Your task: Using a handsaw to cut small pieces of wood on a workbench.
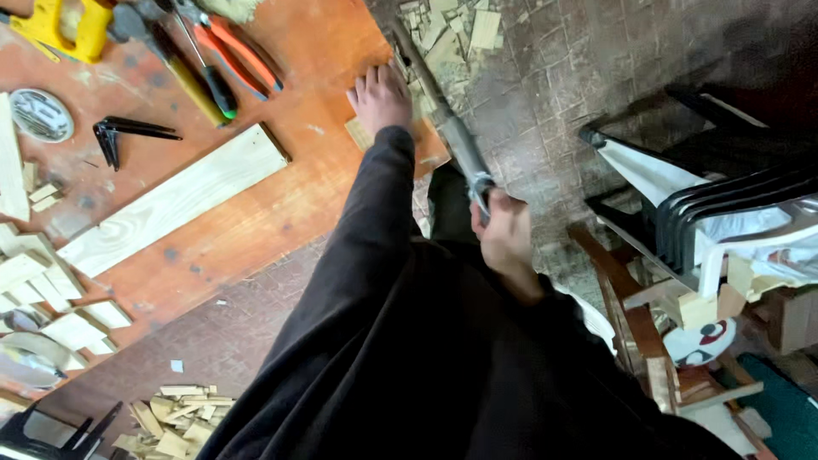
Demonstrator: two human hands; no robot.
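Note:
My left hand (381,98) lies flat, fingers together, on a small wooden piece (359,135) at the corner of the orange-brown worktable (281,196). My right hand (504,234) grips the handle of a hand saw (443,115). The saw's blade runs along the table's edge, right beside my left hand. Dark sleeves cover both of my arms.
A long pale plank (175,200) lies mid-table. Red-handled pliers (237,51), a screwdriver (209,72), a yellow tool (64,30) and black dividers (128,132) sit at the far end. Wood offcuts (51,290) pile at the left. Stacked dark chairs (707,196) stand right; scraps (175,417) litter the floor.

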